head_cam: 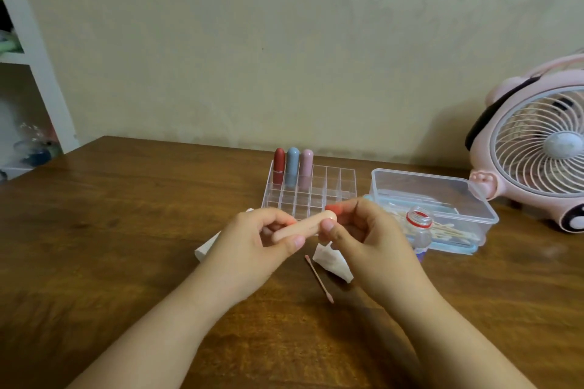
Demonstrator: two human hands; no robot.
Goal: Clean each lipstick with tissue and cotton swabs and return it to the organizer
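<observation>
My left hand (252, 243) grips a peach lipstick tube (300, 229) that lies nearly level above the table. My right hand (366, 240) meets the tube's right end with its thumb, and its fingers pinch a small red-orange piece (335, 208); I cannot tell whether this is a cap or the lipstick's inner part. Behind the hands stands the clear organizer (331, 183), with a red lipstick (278, 164), a blue lipstick (292, 164) and a pink lipstick (306, 164) upright in its back row. A used cotton swab (319, 278) and a crumpled tissue (331, 262) lie below my hands.
A clear box of cotton swabs (448, 196) sits at the right, with a small open bottle with a red rim (419, 224) in front of it. A pink fan (537, 148) stands at the far right. More white tissue (207, 246) lies left of my left hand. A white shelf (34, 73) is at far left.
</observation>
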